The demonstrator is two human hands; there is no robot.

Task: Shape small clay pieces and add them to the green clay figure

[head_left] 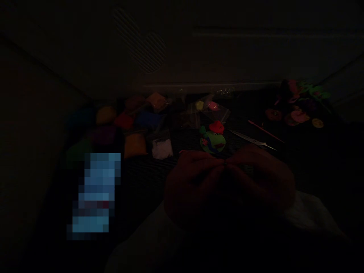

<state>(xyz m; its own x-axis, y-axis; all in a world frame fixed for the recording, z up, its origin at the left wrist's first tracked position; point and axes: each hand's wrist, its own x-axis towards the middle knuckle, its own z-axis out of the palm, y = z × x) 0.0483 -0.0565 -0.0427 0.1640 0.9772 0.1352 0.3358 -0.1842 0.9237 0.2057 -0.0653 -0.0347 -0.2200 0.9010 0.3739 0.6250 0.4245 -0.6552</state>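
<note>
In very dim light, my left hand point(193, 178) and my right hand point(261, 176) meet fingertip to fingertip over the dark table. Both are closed in a pinch. A tiny dark bit may sit between the tips, but it is too small and dark to name. Just beyond the fingers lies a round green clay piece point(218, 141) bearing a red cap-like shape point(216, 127), a blue winding strip and small coloured bits. To its right rest metal scissors point(255, 141) and a thin pink stick tool point(265, 131).
Bags of coloured clay spread across the left and back, including an orange bag point(135, 146), a white bag point(162, 148) and a blue bag point(148, 118). A lit, blurred-out screen point(96, 193) lies at left. Colourful clay figures point(297, 116) stand at back right.
</note>
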